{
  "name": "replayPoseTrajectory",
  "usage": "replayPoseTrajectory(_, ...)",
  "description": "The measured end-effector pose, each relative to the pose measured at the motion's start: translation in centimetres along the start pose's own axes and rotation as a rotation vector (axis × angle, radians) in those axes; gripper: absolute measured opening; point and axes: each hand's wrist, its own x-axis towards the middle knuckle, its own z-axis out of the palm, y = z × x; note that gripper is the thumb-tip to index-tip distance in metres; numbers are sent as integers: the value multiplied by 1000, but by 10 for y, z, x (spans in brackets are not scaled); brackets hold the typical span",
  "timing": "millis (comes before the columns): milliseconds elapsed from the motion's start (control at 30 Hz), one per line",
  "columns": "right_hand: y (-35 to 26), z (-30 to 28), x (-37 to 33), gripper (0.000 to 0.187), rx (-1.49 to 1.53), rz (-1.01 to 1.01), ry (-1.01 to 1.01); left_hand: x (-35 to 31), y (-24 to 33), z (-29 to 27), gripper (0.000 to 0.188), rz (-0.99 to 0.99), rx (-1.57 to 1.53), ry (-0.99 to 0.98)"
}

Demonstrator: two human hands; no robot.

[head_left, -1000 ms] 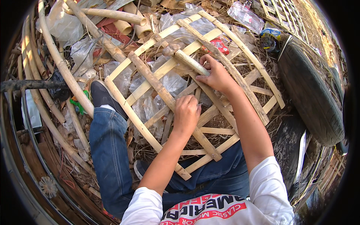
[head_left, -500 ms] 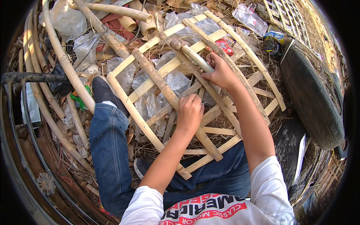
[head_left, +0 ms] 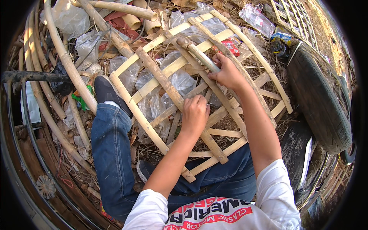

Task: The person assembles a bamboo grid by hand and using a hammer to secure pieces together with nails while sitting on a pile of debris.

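A lattice of split bamboo slats (head_left: 161, 78) lies across my legs, tilted, its strips crossing with open gaps between them. My left hand (head_left: 195, 113) is closed on one of its long slats, near a crossing at the middle. A thin, nail-like tip pokes out beside those fingers, too small to name surely. In my right hand (head_left: 227, 73) is a hammer, gripped by the end of its pale handle (head_left: 202, 58). The rusty-brown hammer head (head_left: 183, 43) points away to the upper left, over the lattice's far part.
Long bamboo poles (head_left: 69, 63) and a black metal frame (head_left: 38, 76) lie on the left. A worn tyre (head_left: 320, 99) leans at right, below another lattice (head_left: 295, 17). Clear plastic bags (head_left: 63, 19), a red wrapper (head_left: 231, 46) and dry straw litter the ground.
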Motion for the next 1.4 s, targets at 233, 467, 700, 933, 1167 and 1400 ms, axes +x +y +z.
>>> replayPoseTrajectory(233,-7,-1,-3,47,58,59,11,3,1,4,22,-59,-9,26)
replayPoseTrajectory(467,-19,-8,-2,61,33,136,-67,4,1,1,21,-70,0,26)
replayPoseTrajectory(700,-17,-7,-5,74,67,136,0,5,4,3,20,-92,10,2)
replayPoseTrajectory(933,-21,-10,-4,74,59,179,-63,5,4,2,19,-99,18,-23)
replayPoseTrajectory(1167,-25,-12,-3,73,78,218,-110,6,4,1,18,-97,27,-40)
replayPoseTrajectory(1400,-35,-15,-6,80,91,271,-120,7,6,-7,18,-73,74,-95)
